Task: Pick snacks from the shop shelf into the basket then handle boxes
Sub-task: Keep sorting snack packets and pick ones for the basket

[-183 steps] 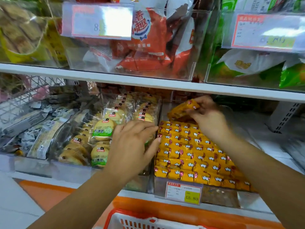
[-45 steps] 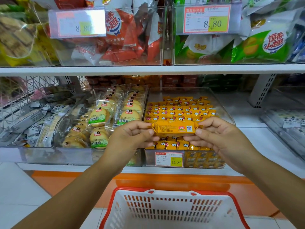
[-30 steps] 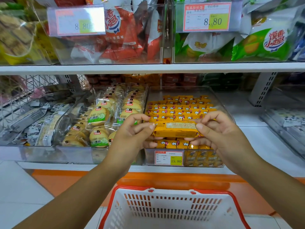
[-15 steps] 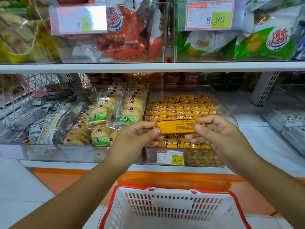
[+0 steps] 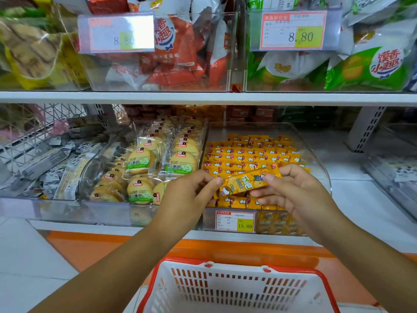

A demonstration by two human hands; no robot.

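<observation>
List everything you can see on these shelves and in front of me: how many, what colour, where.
held snack bar: one, orange, before the centre bin.
binned snack bars: many, orange, clear bin, lower shelf centre.
biscuit packs: many, yellow with green labels, bin left of those.
grey packets: many, grey-white, lower shelf far left.
red bags: several, red-white, upper shelf centre.
green bags: several, green-white, upper shelf right.
price tags: three, white and yellow, bin fronts.
basket: one, white, red rim, bottom centre.
left hand: one, pinches the bar's left end.
right hand: one, holds its right end.
</observation>
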